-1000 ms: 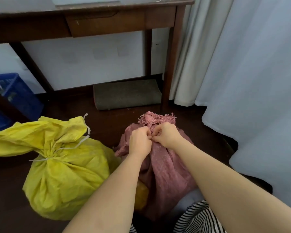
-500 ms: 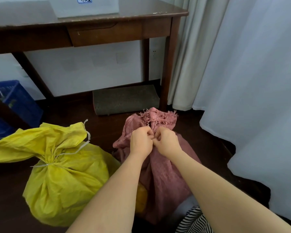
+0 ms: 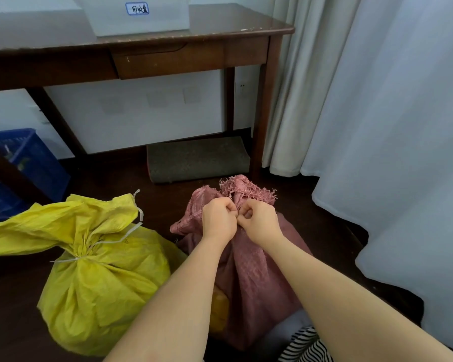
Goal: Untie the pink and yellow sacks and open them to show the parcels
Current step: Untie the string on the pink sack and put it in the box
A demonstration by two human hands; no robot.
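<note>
A dusty-pink woven sack with a frayed pink top; a bright yellow sack tied with white string; a blue crate; a dark brown worktop; pale grey curtains; black-and-white striped cloth.

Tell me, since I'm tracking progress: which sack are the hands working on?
The pink sack; both hands pinch its gathered neck, while the yellow sack sits untouched, tied.

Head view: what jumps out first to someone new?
Both hands, left hand and right hand, pinch the gathered neck of the pink sack at centre, just below its frayed top. Left of it on the dark floor sits the bright yellow sack, its neck tied with a white cord. A wooden desk stands behind.
</note>
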